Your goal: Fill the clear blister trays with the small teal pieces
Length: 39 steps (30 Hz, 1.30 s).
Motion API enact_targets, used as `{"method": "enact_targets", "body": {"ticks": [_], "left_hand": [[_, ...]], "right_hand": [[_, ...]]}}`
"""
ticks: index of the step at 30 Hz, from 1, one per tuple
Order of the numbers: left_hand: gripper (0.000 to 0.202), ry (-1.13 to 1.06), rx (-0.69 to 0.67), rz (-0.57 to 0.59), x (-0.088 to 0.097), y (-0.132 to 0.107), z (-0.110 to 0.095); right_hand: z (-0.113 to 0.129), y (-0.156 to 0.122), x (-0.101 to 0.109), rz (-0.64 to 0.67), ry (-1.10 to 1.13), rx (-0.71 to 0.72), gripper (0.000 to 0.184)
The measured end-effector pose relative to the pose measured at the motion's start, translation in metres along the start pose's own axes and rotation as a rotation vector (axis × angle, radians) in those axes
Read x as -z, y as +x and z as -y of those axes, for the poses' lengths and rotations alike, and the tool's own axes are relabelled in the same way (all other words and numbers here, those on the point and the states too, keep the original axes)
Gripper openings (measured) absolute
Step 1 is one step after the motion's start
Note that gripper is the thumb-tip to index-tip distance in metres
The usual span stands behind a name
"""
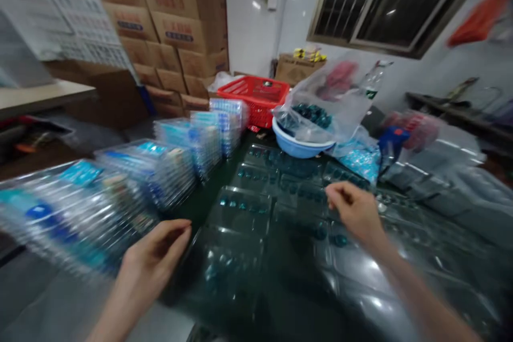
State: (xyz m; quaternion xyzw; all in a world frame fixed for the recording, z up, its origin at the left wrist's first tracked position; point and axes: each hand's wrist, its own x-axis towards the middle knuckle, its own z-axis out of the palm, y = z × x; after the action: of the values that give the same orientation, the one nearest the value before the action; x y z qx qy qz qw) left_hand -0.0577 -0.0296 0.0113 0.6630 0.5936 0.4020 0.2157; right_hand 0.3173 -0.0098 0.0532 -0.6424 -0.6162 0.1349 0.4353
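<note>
Several shallow clear plastic trays (pixel 246 216) lie in rows on a dark green tabletop, with small shiny teal pieces (pixel 242 206) sitting in some of them. My left hand (pixel 154 254) hovers by the left edge of the table, thumb and fingertips pinched together; anything between them is too small or blurred to see. Over the trays on the right is my right hand (pixel 356 211), also closed in a pinch, its contents hidden. Farther back, a blue basin (pixel 302 147) holds a clear plastic bag (pixel 340 112) with many dark teal pieces inside.
Stacks of filled clear packs (pixel 160 171) line the table's left side. A red basket (pixel 256 99) stands at the back, near a bag of light-blue pieces (pixel 360 157). Clear plastic packaging (pixel 449 171) is piled on the right. Cardboard boxes (pixel 172 26) rise behind.
</note>
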Motion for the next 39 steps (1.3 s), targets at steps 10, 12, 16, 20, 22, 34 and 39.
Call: {"method": "enact_targets", "body": {"ticks": [10,12,16,20,22,34,39], "left_hand": [[0.021,0.272,-0.213,0.37,-0.019,-0.039,-0.008],[0.02,0.311,-0.227,0.395,-0.02,-0.042,-0.012],[0.021,0.301,-0.225,0.379,-0.021,-0.043,-0.017],[0.023,0.156,-0.155,0.281,-0.023,-0.039,-0.022],[0.023,0.022,-0.089,0.263,-0.027,-0.037,-0.029],[0.017,-0.179,-0.119,0.223,-0.044,-0.03,-0.07],[0.019,-0.185,-0.124,0.247,-0.045,-0.032,-0.074]], "right_hand": [[0.074,-0.109,-0.104,0.525,-0.195,0.333,0.018],[0.078,-0.106,-0.117,0.521,-0.295,0.413,0.015],[0.075,-0.102,-0.134,0.491,-0.456,0.546,0.007],[0.071,-0.1,-0.131,0.459,-0.283,0.479,0.012],[0.073,-0.097,-0.123,0.474,-0.002,0.296,0.014],[0.086,-0.092,-0.091,0.546,0.739,-0.322,0.014],[0.084,-0.1,-0.093,0.463,0.676,-0.226,0.009]]}}
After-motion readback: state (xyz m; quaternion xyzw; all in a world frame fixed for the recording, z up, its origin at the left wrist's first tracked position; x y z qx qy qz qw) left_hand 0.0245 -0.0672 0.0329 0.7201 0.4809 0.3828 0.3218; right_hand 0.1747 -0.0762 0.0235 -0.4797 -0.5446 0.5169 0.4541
